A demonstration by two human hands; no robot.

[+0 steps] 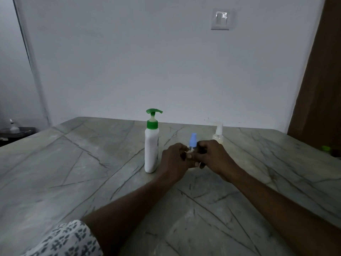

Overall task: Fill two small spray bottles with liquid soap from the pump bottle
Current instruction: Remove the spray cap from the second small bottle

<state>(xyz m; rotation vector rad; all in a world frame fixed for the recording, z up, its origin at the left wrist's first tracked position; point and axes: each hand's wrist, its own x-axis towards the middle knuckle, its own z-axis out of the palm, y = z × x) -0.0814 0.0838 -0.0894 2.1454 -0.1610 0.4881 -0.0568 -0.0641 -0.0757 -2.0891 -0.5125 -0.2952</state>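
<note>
Two hands are working at mid-table. The left hand (173,159) and right hand (212,156) are both closing curled fingers round one small spray bottle (193,144), pinching its clear body from either side. Only its blue cap and a bit of clear neck are showing above the fingers. The bottle is standing upright; its base is hidden, so I cannot tell whether it is touching the table (92,163). Only one spray bottle is showing.

Two pump bottles are standing upright. One is a white pump bottle (151,148) with a green pump head, just left of the left hand and not touching it. The other is a pale pump bottle (218,133) with a white pump, sitting behind the right hand and partly hidden by it.

One patterned sleeve (68,239) is showing at the lower left. One light switch (220,19) is sitting on the wall. One small green object (325,148) is lying at the far right edge, too blurred to identify. One dark side surface (24,131) at far left is carrying one small bottle (13,126).
</note>
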